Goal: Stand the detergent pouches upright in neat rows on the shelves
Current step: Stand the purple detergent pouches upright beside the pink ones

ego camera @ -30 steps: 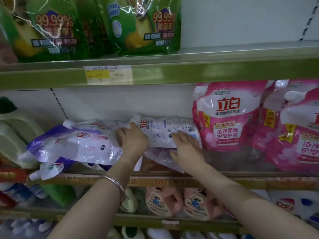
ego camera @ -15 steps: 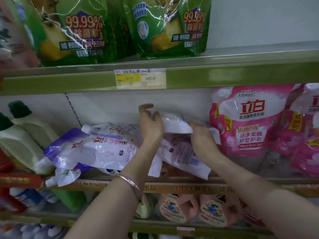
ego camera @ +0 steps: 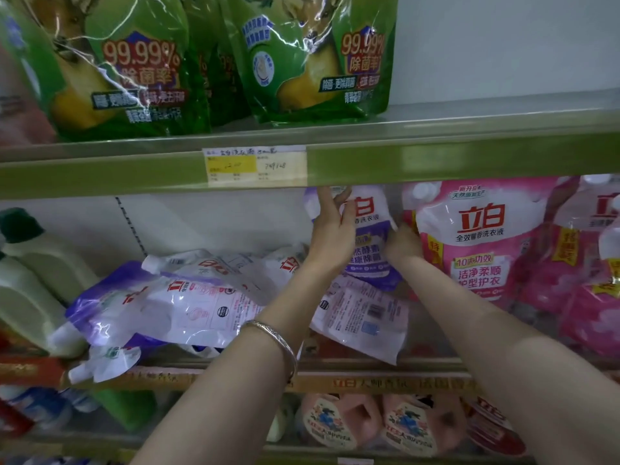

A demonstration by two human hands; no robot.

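A purple and white detergent pouch point(ego camera: 372, 236) stands upright on the middle shelf point(ego camera: 369, 380), just left of an upright pink pouch point(ego camera: 479, 243). My left hand point(ego camera: 332, 229) lies flat against the purple pouch's left side, fingers stretched up to its top. My right hand point(ego camera: 401, 245) grips its right edge, wedged between it and the pink pouch. Below them another purple pouch point(ego camera: 362, 317) lies flat, back side up. Several more purple pouches point(ego camera: 161, 303) lie in a heap to the left.
Green pouches point(ego camera: 312, 55) stand on the top shelf point(ego camera: 436, 152) above a yellow price tag point(ego camera: 255, 166). Pale green bottles point(ego camera: 37, 280) stand at the far left of the middle shelf. More pink pouches point(ego camera: 590, 263) fill its right end. Peach-coloured bottles point(ego camera: 375, 424) sit on the shelf below.
The pouch that lay flat on the pile has been turned and raised upright next to the pink pouch. Both hands rose with it.
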